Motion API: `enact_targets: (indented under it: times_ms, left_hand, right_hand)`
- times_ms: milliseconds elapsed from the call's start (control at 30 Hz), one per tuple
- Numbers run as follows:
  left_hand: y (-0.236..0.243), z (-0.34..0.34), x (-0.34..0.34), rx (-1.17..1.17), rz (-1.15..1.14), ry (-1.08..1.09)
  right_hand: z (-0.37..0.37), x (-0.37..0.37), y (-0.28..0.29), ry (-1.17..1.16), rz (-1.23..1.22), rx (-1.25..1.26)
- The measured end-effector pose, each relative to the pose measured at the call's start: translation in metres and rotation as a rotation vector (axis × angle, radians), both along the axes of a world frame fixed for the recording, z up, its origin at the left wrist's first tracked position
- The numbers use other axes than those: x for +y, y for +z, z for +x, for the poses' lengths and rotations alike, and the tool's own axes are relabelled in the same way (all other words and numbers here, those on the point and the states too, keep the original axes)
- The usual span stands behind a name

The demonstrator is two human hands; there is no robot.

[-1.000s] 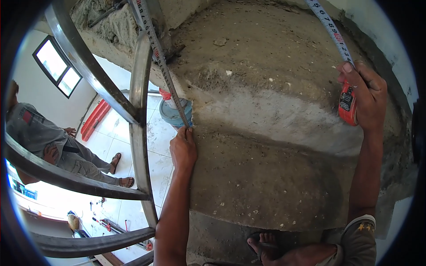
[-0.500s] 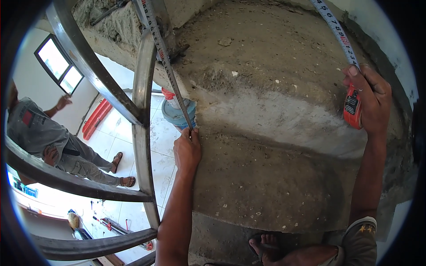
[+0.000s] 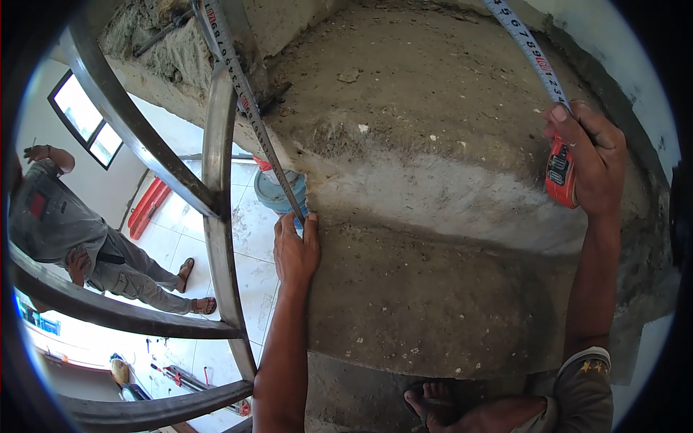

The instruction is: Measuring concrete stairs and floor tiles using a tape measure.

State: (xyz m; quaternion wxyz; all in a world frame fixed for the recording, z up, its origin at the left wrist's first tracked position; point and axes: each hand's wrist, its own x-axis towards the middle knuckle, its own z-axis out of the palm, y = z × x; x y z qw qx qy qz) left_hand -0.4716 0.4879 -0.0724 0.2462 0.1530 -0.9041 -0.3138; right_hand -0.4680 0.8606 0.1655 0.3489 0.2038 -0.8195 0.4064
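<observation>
Red-and-black rounded tape measure case [image 3: 560, 173], one: sitting at the right, over the rough brown-grey concrete steps [image 3: 426, 296]. The person's right hand [image 3: 595, 159] is holding it, grip clenched around the case, thumb lying near the blade's exit.

White flexible measuring blade with black and red markings [image 3: 525, 45]: rising from the right hand and leaving at the top edge.

White narrow measuring strip with similar markings [image 3: 249, 105]: slanting down from the top edge, passing the bare grey metal railing [image 3: 226, 187], and ending at the person's left hand [image 3: 296, 252]. Thumb and fingers are standing to either side of its lower end; whether that grip is pinching or merely steadying it, one is unable to make out. The hand is resting beside the steps' left edge.

Blue round bucket [image 3: 271, 193]: standing just beyond the left hand, on the white tiled floor [image 3: 249, 270].

Long red object [image 3: 149, 207]: lying on that floor, near the wall.

Co-worker in grey shirt and trousers [image 3: 61, 216]: standing beyond the railing, one hand lifting, the other resting at the waist.

Black-framed window [image 3: 86, 119]: showing bright at upper left.
</observation>
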Motion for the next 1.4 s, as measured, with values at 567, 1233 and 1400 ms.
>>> enact_targets:
  times_ms: [567,1233,1400]
  left_hand:
    - [0.009,0.002,-0.003,-0.177,0.140,-0.034]
    - [0.011,0.004,-0.002,-0.146,0.110,-0.023]
    - [0.011,0.003,-0.001,-0.114,0.143,-0.009]
  right_hand:
    - [0.000,0.000,0.001,-0.005,0.009,-0.025]
    - [-0.001,0.001,-0.001,-0.005,0.005,-0.021]
    - [0.002,0.000,0.002,-0.006,0.013,-0.035]
